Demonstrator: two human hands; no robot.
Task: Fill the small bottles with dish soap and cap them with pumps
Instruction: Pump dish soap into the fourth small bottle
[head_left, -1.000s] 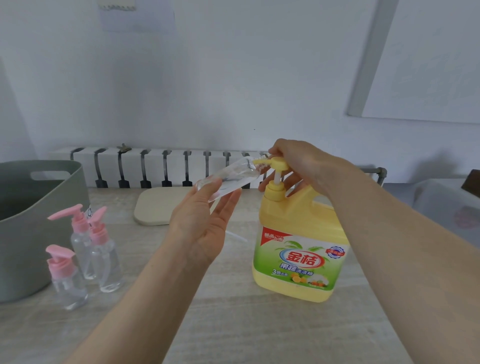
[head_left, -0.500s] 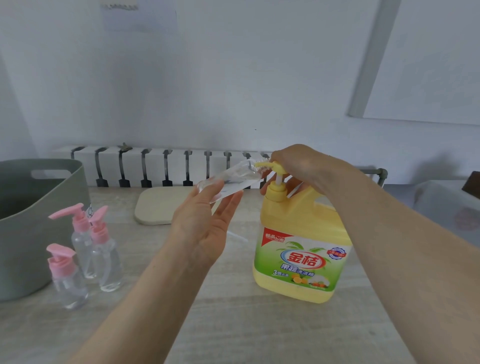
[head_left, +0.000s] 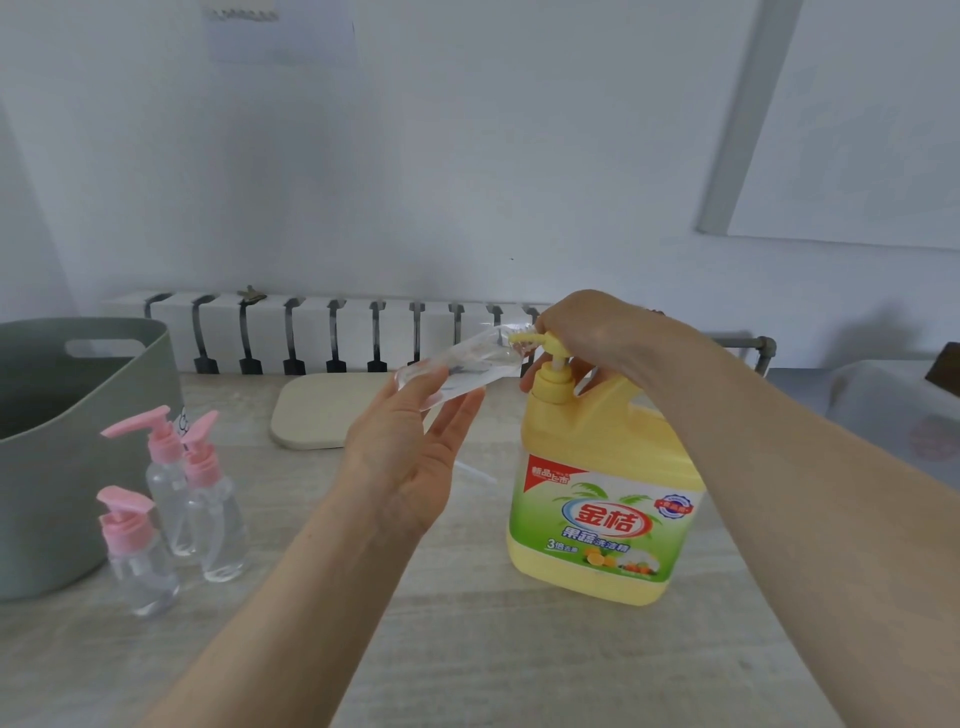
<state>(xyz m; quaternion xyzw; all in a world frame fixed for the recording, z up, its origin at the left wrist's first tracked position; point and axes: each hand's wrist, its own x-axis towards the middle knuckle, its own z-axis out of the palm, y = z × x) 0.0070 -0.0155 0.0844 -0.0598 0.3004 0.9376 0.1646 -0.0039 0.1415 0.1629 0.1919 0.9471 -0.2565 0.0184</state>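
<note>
- At table centre, the left hand (head_left: 410, 457) holds a small clear bottle (head_left: 462, 366) raised off the table (head_left: 467, 649). The thumb lies over the base end, the straightened fingers run beneath, and the palm faces the camera.
- That bottle carries no pump. It is tilted nearly flat, base toward 8 o'clock and mouth toward 2 o'clock. The mouth meets the spout of the yellow pump head (head_left: 540, 343).
- How much the held bottle contains cannot be told.
- The right hand (head_left: 587, 332) sits on top of the pump head with its fingers curled down round it. Fingertips show below the hand at its 7 o'clock.
- The dish soap jug (head_left: 602, 509), yellow with a green and red label, stands upright on the table at 3 o'clock of the left hand. A short white stem shows between pump head and collar.
- Three capped bottles (head_left: 215, 499), each with a pink pump, stand upright in a close cluster at 9 o'clock of the table, well apart from both hands.
- A grey-green tub (head_left: 78, 415) stands just beside the cluster, at its 9 o'clock.
- A beige board (head_left: 322, 410) lies flat at 11 o'clock of the left hand.
- A thin white tube (head_left: 472, 470) lies on the table between the left hand and the jug.
- A white panel with black clips (head_left: 311, 332) runs along the table's 12 o'clock edge.
</note>
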